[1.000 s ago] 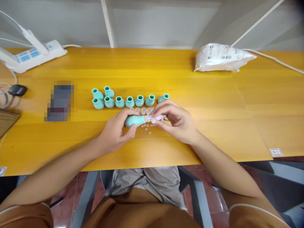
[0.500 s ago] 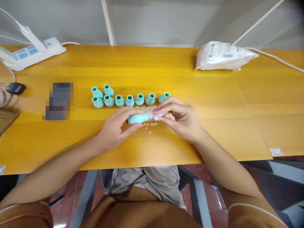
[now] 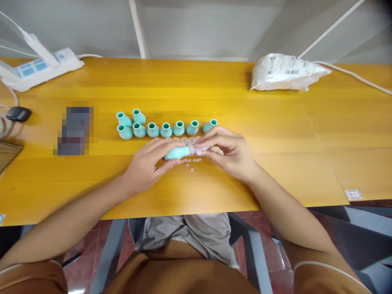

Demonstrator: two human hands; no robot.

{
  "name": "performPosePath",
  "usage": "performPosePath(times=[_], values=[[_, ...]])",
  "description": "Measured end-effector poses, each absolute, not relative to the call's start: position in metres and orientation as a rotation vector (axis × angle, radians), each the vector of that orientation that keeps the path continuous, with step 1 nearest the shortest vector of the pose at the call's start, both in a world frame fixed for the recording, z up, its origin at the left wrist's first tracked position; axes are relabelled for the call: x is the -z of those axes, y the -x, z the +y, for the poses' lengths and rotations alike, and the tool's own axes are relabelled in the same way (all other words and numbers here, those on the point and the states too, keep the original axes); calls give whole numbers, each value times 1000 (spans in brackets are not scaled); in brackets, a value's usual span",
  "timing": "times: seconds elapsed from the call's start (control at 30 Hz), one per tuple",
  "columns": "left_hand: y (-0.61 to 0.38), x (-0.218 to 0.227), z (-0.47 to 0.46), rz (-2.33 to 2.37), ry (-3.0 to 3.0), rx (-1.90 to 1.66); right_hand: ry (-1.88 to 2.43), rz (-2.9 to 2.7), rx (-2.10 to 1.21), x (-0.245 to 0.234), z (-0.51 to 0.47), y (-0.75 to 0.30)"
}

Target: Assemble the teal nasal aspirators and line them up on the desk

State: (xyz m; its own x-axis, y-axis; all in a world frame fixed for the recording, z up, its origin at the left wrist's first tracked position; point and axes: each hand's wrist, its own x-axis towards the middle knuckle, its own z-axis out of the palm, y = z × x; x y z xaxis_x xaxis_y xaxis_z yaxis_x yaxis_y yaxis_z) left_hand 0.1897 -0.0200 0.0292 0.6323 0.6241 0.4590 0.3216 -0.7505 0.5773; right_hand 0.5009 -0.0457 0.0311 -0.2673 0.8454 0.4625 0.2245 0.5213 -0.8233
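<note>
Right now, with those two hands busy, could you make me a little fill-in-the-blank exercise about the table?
The hand wrapped around the held turquoise bulb is the person's ____ one.
Standing on the table are ____ other turquoise bulbs.
The plastic bag lies toward the person's ____ side.
Missing words: left; nine; right.

Bright light lays a pale sheen on the tabletop; small details look soft, the upper-right corner dark.
</note>
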Motion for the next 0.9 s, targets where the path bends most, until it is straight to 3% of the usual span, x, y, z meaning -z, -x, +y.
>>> performPosePath(times=[0.9], values=[[-190,-27,-19,658,-2651,-994,914,-1815,-809,-33,-48,-501]])
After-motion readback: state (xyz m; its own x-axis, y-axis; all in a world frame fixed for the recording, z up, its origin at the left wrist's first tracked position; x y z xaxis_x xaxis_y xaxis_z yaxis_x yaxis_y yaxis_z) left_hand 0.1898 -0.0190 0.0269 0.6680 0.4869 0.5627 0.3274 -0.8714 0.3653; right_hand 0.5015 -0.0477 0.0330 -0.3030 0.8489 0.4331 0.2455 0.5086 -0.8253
